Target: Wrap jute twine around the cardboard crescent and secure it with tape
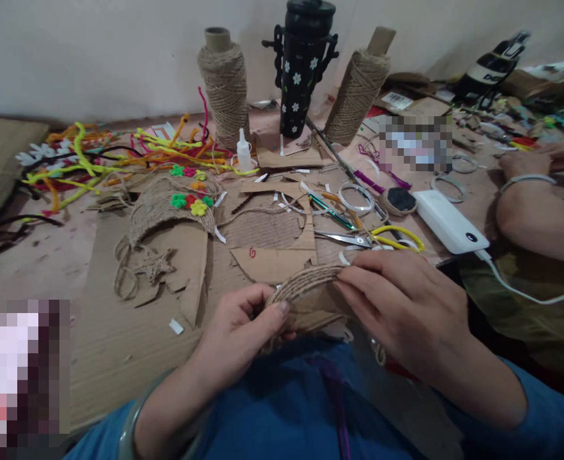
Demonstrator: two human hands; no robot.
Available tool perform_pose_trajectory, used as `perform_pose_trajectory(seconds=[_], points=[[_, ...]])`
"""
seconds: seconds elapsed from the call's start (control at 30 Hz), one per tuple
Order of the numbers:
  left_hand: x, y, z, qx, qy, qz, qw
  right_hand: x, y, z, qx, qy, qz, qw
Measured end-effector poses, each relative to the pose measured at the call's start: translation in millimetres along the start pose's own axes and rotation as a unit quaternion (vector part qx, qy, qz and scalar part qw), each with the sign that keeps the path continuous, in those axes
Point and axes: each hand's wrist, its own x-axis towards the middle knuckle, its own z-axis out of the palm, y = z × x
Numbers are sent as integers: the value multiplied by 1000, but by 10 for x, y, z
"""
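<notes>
A curved piece wrapped in jute twine (310,278) is held between both hands, just above my lap. My left hand (248,326) is closed on its left end, thumb on top. The fingers of my right hand (401,300) pinch its right end. Beyond them lie scissors with yellow handles (391,237) and a cut sheet of cardboard (272,259). To the left rests a twine-wrapped crescent (160,204) with small coloured flowers, and below it a twine star (154,267).
Two twine spools (223,96) (358,96) flank a black tumbler (301,76) at the back. A small glue bottle (244,153) stands before them. Coloured pipe cleaners (90,160) lie left. A white power bank (449,220) and another person's arm (525,211) are right.
</notes>
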Motion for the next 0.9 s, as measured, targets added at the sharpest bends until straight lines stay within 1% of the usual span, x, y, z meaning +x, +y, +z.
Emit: perform_pose_trajectory(seconds=[0.13,0.23,0.33,0.43,0.63,0.73,0.83,0.9], points=[[-19,10,0,-2,0,4,1000,73,31,-14,75,-37,18,996],[-29,12,2,0,-5,-1,1000,90,58,-30,93,-65,21,993],[-31,7,1,4,-17,-5,1000,95,75,-33,115,-81,26,990],[-31,-1,1,2,-17,-14,1000,106,77,-24,131,-81,26,988],[-22,4,18,-12,5,-28,1000,118,54,10,155,-65,30,985],[-18,7,21,-27,0,-37,999,124,43,32,168,-69,37,983],[-17,-1,21,-28,-12,-38,999,143,40,54,178,-84,28,980],[-16,-5,24,-23,-9,-35,999,157,45,68,183,-92,20,979]])
